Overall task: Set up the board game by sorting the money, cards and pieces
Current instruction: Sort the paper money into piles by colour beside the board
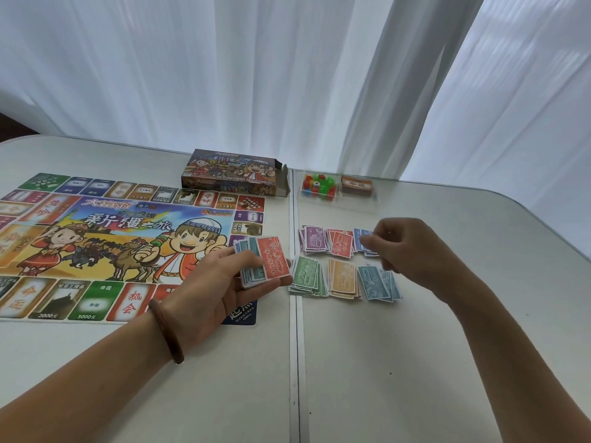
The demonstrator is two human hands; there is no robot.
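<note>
Left fingers (277, 281): curled under the held stack (271, 257) of paper money with the thumb laid across its top; a red 10000 note faces up, teal and blue notes fanned beneath it
Left hand (217, 282): palm up over the near right corner of the game board (112, 244), just left of the seam in the tabletop (447, 346); a brown bracelet (166, 334) sits on the wrist
Right fingers (372, 242): curled, thumb and forefinger drawn together at the blue pile (360, 235); whether they pinch a note or only touch the pile cannot be told
Right hand (412, 251): hangs over the right end of the far row of money, covering part of the blue pile
Far row: purple pile (313, 239), red pile (340, 245), then the blue pile, close beside one another
Near row: green pile (307, 276) marked 500, orange pile (343, 279), teal pile (379, 282), each loosely fanned; the green pile lies just right of the held stack
Beyond the money: a clear tray (351, 203) holding small coloured pieces (318, 185) on its left and a card deck (356, 185) on its right
Game box (233, 172): lying flat past the board's far edge, its end flap open toward the tray
Backdrop: white curtain (256, 75) hanging behind the tabletop
</note>
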